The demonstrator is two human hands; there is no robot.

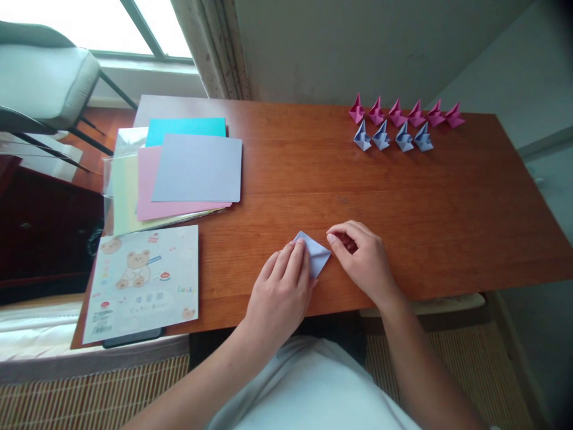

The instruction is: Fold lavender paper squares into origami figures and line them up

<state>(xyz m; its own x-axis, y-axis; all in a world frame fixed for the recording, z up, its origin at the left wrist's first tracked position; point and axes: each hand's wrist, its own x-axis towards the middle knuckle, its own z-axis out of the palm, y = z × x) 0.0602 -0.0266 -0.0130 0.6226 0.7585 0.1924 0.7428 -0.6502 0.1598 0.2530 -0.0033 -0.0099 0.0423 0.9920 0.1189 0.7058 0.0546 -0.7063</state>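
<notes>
A small square of folded pale blue-lavender paper (317,255) lies on the table near the front edge, turned with one corner to the right. My left hand (282,283) holds it from the left, fingers together on top and thumb by its lower edge, hiding its left part. Just off the paper's right corner is my right hand (360,254), thumb and forefinger curled close together. No object shows between those fingers. Farther back stand two rows of folded paper figures: several pink ones (396,113) behind several pale blue ones (404,138).
On the wooden table (286,173), a grey-lavender sheet stack (199,170) overlaps pink paper (147,185) and turquoise paper (185,126). A bear-printed pad (143,280) lies at the front left, partly over a dark flat object (134,339). A chair (49,77) stands beyond the left end.
</notes>
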